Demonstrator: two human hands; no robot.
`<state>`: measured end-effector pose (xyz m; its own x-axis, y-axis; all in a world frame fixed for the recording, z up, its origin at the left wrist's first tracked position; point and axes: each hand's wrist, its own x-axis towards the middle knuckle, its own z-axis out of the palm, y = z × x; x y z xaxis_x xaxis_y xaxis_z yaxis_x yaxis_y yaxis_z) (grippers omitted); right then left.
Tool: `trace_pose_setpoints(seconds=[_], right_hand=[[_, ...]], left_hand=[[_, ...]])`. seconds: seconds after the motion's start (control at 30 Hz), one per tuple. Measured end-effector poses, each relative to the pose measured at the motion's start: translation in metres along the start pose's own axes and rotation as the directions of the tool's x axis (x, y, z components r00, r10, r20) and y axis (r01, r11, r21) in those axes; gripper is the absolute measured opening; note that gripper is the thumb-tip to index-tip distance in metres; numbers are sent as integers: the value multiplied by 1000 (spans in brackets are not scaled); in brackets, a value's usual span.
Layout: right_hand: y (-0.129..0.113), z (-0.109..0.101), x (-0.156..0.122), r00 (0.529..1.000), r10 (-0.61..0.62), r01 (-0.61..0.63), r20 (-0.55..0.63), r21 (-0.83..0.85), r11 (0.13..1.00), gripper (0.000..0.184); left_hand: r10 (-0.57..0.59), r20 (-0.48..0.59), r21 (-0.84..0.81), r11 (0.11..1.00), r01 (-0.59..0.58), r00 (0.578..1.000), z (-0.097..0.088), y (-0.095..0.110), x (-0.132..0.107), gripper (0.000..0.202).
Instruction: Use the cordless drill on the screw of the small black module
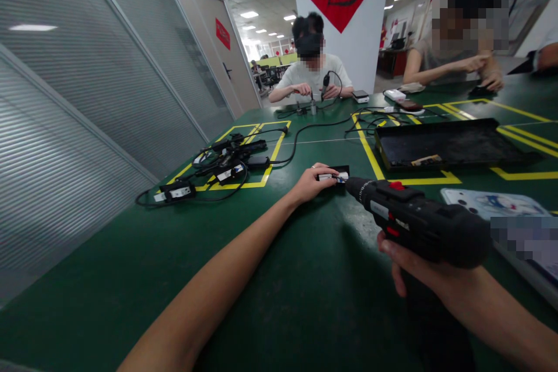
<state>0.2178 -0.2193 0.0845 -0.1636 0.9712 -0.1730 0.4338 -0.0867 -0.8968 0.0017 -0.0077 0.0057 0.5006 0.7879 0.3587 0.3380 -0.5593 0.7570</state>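
In my right hand [418, 264] is a black cordless drill [405, 209] with red switches, gripped by its handle. Its chuck points left, with the tip right by a small black casing [344, 170] that has white parts inside or a white label. My left hand [311, 183] keeps its fingers on this casing, closed over its left side, and rests at table level. The drill's bit is hard to make out, so I cannot tell if it touches the casing. Part of the casing is hidden under my fingers.
Black cables and adapters [226, 163] lie tangled inside yellow tape at the left. A black tray [440, 142] stands at the right. Beside the drill are a phone in a pale case [471, 200] and a grey laptop-like item [523, 256]. Two co-workers [320, 72] sit across the green table [244, 279].
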Motion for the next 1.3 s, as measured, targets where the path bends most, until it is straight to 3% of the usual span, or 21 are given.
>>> trace_pose_setpoints(seconds=[0.13, 0.27, 0.5, 0.67, 0.9, 1.07, 1.2, 1.3], right_hand=[[2, -1, -1, 1000, -1, 1, 6, -56, 998, 43], [7, 0, 6, 999, -40, 40, 4, 42, 998, 35], [10, -2, 6, 998, 24, -23, 64, -10, 1000, 41], [4, 0, 3, 1000, 3, -2, -3, 88, 996, 35], [8, 0, 7, 1000, -20, 17, 17, 128, 992, 38], [0, 2, -1, 999, 0, 5, -44, 105, 994, 35], [-1, 1, -1, 1000, 18, -17, -19, 93, 996, 28], [4, 0, 1, 999, 39, -39, -6, 44, 998, 33]], left_hand=[[-5, 4, -1, 1000, 5, 1000, 0, 0, 0, 26], [4, 5, -3, 1000, -4, 1000, -1, 0, 0, 26], [5, 3, -6, 1000, -5, 1000, -1, -1, 0, 27], [5, 3, -3, 1000, -5, 1000, -1, 0, 0, 25], [1, -2, 5, 1000, -1, 1000, -1, 0, 1, 24], [0, -2, 10, 1000, 0, 1000, -1, 2, 1, 24], [-2, -3, 12, 1000, 2, 1000, -1, 3, 0, 24], [2, 3, 11, 1000, -2, 1000, 0, 2, 0, 26]])
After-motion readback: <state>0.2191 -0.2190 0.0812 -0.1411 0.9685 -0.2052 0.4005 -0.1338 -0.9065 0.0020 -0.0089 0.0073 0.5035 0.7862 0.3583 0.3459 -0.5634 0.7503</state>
